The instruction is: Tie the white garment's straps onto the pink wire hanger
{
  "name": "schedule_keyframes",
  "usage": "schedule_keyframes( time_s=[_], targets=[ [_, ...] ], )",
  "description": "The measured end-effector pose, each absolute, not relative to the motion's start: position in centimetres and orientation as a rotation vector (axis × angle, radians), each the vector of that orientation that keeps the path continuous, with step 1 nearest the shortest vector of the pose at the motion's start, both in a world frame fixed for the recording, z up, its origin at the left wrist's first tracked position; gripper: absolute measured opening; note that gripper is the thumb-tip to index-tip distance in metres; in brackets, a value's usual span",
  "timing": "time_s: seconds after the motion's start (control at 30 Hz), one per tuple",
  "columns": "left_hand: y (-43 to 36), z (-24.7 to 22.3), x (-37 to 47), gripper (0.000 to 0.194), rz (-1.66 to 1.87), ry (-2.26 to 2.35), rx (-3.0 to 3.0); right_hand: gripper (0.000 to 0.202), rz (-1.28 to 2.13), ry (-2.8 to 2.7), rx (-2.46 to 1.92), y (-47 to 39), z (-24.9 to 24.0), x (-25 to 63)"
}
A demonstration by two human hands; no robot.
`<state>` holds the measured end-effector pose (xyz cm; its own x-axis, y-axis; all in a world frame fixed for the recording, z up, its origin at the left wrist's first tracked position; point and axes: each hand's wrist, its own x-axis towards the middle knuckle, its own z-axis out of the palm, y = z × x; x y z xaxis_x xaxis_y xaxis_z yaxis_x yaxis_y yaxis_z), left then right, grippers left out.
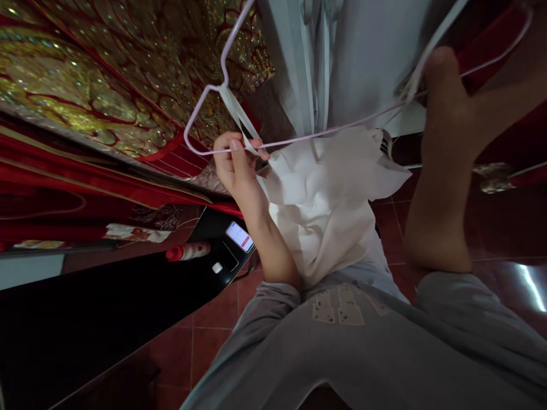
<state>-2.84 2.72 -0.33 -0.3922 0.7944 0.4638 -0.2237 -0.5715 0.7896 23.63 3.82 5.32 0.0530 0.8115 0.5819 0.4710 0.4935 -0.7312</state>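
Note:
A pale pink wire hanger [290,140] stretches across in front of me, with a white garment [325,199] hanging at its lower bar. My left hand [239,165] is closed in a pinch on the hanger's bottom bar near its left corner. A thin white strap [234,111] loops over the hanger's left shoulder and runs down to those fingers. On the other side, my right hand [453,108] is dark and smeared, its thumb raised beside another white strap [433,42]. Its other fingers cannot be made out. The hanger's right end passes behind this hand.
Red and gold sequined clothes [85,85] hang at the left, and pale grey fabric [363,57] hangs ahead. A black table [128,307] at the lower left bears a lit phone [239,236], a red-capped bottle [188,251] and a small white case [217,267]. Below is red tiled floor [213,307].

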Motion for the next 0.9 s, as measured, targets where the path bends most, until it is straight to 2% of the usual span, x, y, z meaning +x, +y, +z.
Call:
schedule_keyframes(
  time_s=[0.3,0.53,0.67,0.9],
  targets=[
    [2.5,-0.6,-1.8,0.016,2.04,0.943,1.168,0.02,0.414,-1.854,-1.113,2.3,2.0,18.6],
    [0.9,-1.6,-1.7,0.017,1.97,1.117,1.339,0.028,0.206,-1.849,-1.069,2.2,-0.3,18.8],
    [-2.6,0.9,-1.3,0.017,1.697,1.26,1.423,0.03,0.218,-1.822,-1.055,1.9,-0.6,18.0],
    [-2.6,7.4,-3.6,0.018,1.725,1.031,1.3,0.033,0.191,-1.831,-1.022,1.9,-0.6,18.4]
  ],
)
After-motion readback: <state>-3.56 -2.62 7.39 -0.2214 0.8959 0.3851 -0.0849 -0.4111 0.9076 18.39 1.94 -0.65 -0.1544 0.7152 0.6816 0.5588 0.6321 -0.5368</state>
